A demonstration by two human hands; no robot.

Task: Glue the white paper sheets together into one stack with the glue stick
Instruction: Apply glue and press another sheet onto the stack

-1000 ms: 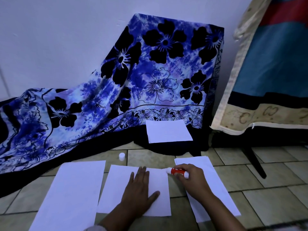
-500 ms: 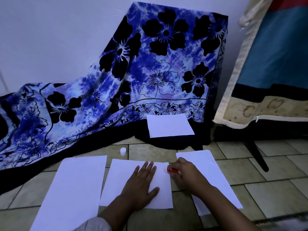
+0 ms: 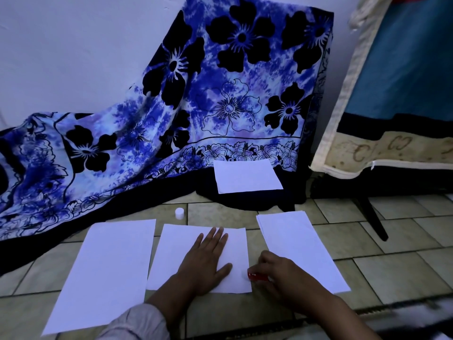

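Three white sheets lie side by side on the tiled floor: a left sheet (image 3: 107,271), a middle sheet (image 3: 171,256) and a right sheet (image 3: 296,244). My left hand (image 3: 206,261) lies flat on the middle sheet with its fingers straight. My right hand (image 3: 282,276) grips the red glue stick (image 3: 256,276), whose tip touches the middle sheet's right edge near the lower corner. A fourth white sheet (image 3: 246,176) rests farther back on dark cloth. The white glue cap (image 3: 179,213) stands on the floor behind the sheets.
A blue floral cloth (image 3: 196,106) drapes from the wall down to the floor at left and behind. A cream-edged blue panel (image 3: 392,94) leans at right, with a dark stand leg (image 3: 372,217) on the tiles.
My right hand has drawn the glue stick down the middle sheet's right edge, from the top corner toward the lower corner. My left hand stays flat on the sheet.
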